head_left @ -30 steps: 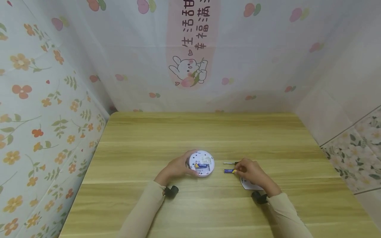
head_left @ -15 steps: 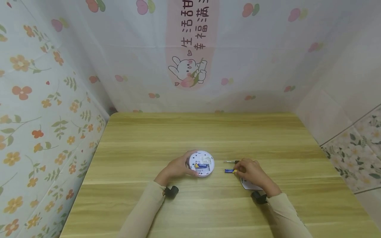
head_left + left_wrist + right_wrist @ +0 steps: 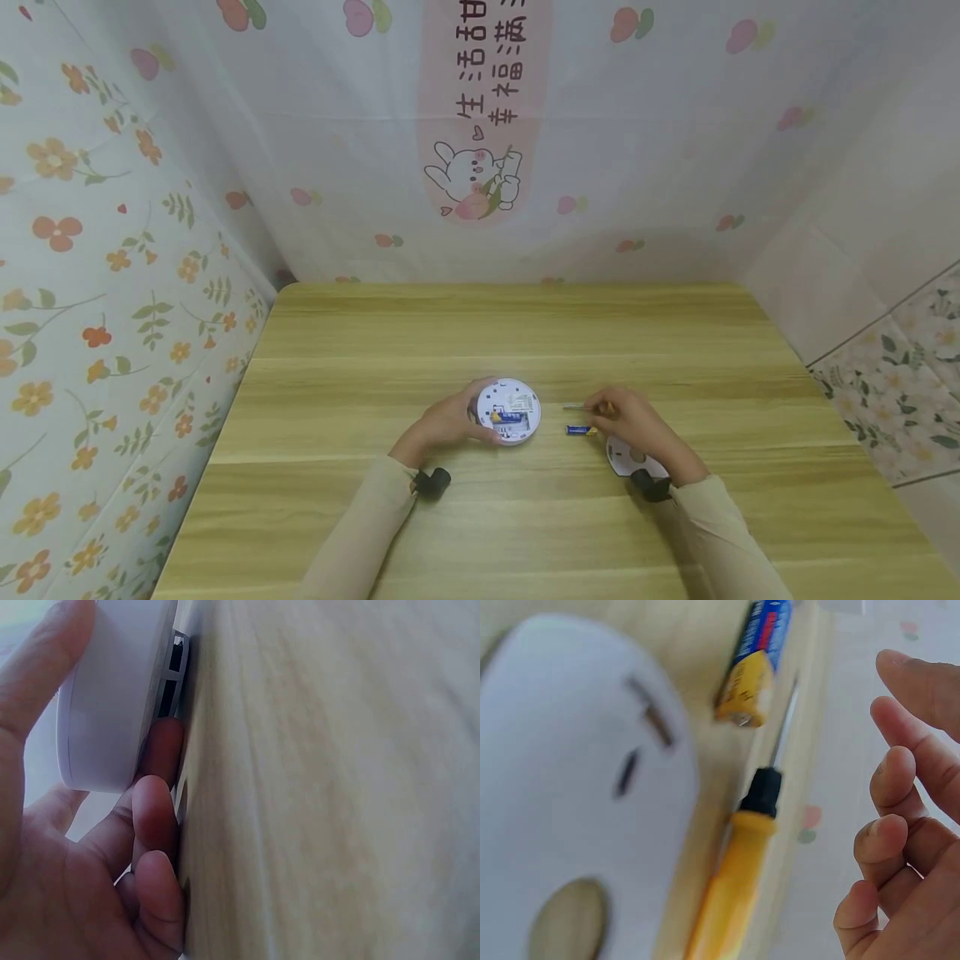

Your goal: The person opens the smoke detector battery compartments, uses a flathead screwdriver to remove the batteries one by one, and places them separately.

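Observation:
In the head view my left hand grips the side of a round white device that looks like a smoke detector. Its open compartment faces up, with a blue and yellow battery inside. The left wrist view has the thumb over the housing and fingers beneath it, close to the tabletop. My right hand is above a screwdriver with a yellow handle. Its fingers are loosely bent and hold nothing in the right wrist view. A loose battery lies beside the screwdriver tip.
A flat white cover plate with an oval hole lies under my right wrist. The wooden table meets a patterned curtain at the back and sides. Black wrist cameras sit on both wrists.
My right hand has let go of the loose battery, leaving it on the table, and has lifted slightly towards the screwdriver. The left hand and the device have stayed put.

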{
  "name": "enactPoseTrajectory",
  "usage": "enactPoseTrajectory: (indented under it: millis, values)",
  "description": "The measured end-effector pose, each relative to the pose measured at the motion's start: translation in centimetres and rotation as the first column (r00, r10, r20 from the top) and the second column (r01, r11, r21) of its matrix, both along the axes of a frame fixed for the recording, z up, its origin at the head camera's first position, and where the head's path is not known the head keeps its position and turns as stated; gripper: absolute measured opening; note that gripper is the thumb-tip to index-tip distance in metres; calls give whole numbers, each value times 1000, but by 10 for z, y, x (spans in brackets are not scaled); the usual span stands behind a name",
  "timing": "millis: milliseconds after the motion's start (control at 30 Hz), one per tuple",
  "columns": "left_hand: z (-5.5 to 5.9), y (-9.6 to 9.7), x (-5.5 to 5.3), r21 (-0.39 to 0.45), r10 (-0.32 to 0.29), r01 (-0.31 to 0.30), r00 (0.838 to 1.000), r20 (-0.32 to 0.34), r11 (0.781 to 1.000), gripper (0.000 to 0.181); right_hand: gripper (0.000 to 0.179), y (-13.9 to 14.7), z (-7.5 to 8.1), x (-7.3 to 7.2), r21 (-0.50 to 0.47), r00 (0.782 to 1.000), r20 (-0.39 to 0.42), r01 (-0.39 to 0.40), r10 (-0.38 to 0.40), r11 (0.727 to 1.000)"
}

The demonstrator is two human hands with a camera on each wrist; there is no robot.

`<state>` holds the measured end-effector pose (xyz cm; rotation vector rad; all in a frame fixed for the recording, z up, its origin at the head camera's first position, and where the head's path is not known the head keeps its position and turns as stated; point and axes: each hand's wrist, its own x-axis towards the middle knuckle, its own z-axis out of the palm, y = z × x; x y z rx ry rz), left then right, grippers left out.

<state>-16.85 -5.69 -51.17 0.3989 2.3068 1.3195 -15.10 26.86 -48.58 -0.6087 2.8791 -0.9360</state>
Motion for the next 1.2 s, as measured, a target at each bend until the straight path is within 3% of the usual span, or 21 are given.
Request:
enactPoseTrajectory:
  millis: [467,633,900,1200]
  values:
    - [0,0,-1,-33,-13,12,1000,-22,999,102,18,-47,20,-16,27,991,-97,-86,88,996]
    - [0,0,-2,-24,-17,17,1000,-21,1000,101,18,-64,18,-18,7,987,-120,-111,111,994]
    - [-3,1,-1,-9,-27,27,999,-20,1000,100,16,-85,9,-17,-37,986,-9,-167,167,985]
    - [-2,1,-3,18,-18,18,1000,-2,1000,99,14,-98,-5,-17,-61,972,-89,-223,217,973]
